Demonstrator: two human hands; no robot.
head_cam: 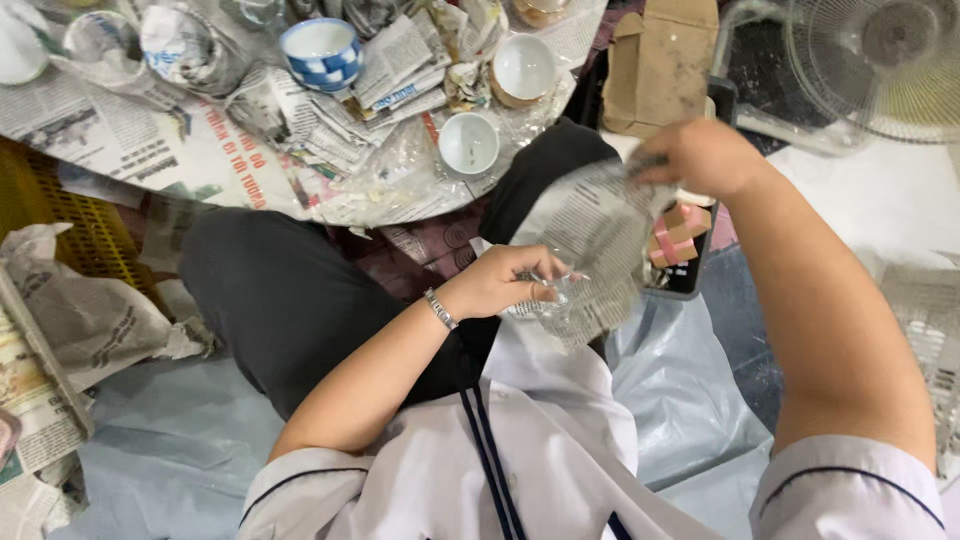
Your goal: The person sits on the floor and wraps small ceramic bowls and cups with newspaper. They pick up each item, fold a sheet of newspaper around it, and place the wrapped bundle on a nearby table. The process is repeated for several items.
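Between both hands sits a clear glass [560, 300] half wrapped in newspaper [595, 235]. Left hand [500, 280] grasps the glass. Right hand [700, 155] pinches the newspaper's top edge above it.

We saw a sheet of newspaper [590, 235], grey with dense printed columns, held up in the air above our lap and blurred across its upper part. It was stretched at a slant, its top corner pinched high on the right and its lower part bunched low on the left. There the paper was wrapped around a small clear glass piece [552, 300], which showed only partly beneath the crumpled folds, too hidden to tell its shape.
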